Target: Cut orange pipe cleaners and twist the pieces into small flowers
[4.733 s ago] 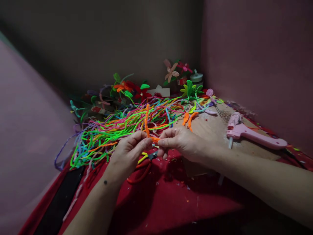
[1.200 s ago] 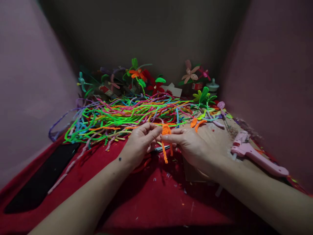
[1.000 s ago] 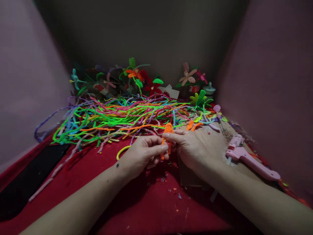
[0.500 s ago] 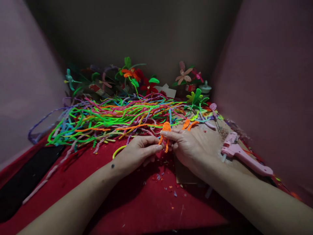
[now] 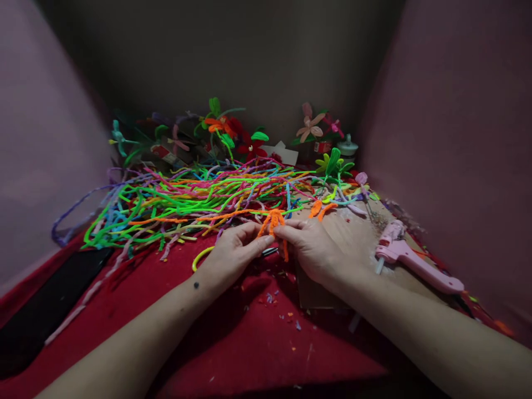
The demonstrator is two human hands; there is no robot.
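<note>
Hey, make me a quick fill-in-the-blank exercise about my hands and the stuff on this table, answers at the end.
1. Your left hand and right hand hold a bent pipe-cleaner piece colored ____.
2. The pink glue gun lies nearer your ____ hand.
3. The cloth under the cardboard is ____.
4. The big pile of pipe cleaners lies mostly to the ____ of the cardboard.

Missing words: orange; right; red; left.
</note>
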